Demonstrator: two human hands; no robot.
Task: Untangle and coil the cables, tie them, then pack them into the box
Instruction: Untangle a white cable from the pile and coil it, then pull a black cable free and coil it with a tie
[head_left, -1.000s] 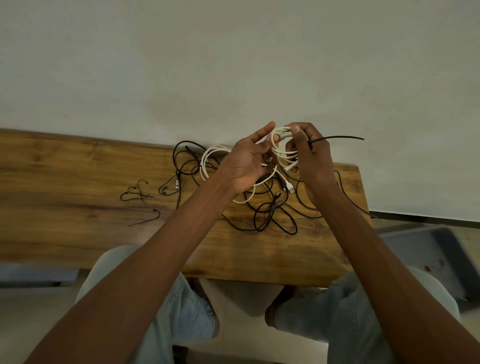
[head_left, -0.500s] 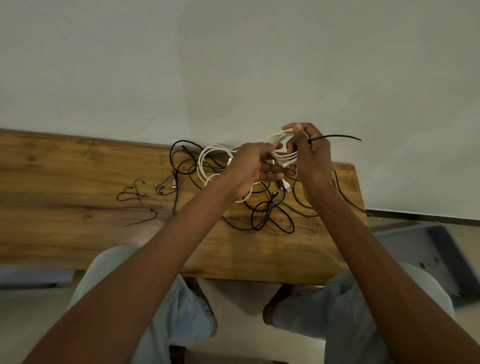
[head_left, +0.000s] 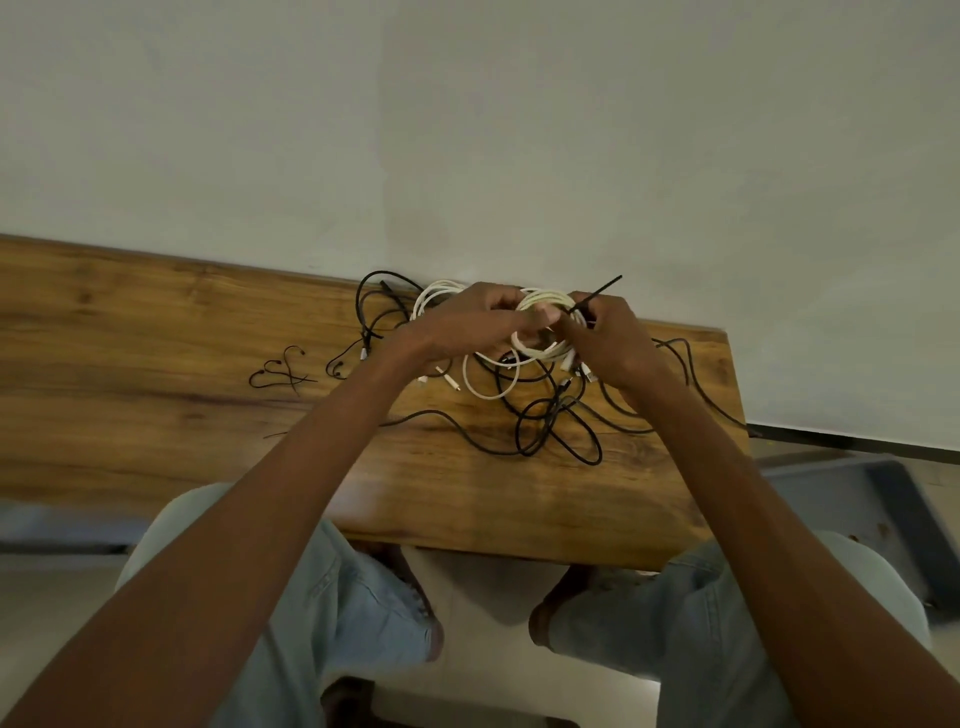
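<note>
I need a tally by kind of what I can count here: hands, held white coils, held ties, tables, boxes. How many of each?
Hands: 2 (left hand, right hand)
white cable coil, held: 1
black tie, held: 1
wooden table: 1
grey box: 1
Total: 6
The tangled black cables cannot be counted.

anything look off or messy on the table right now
Yes. Black cables lie in a loose tangle on the wooden table, one strand running off its right edge. Only the white cable coil looks orderly, held between the left hand and right hand. Nothing looks damaged.
</note>
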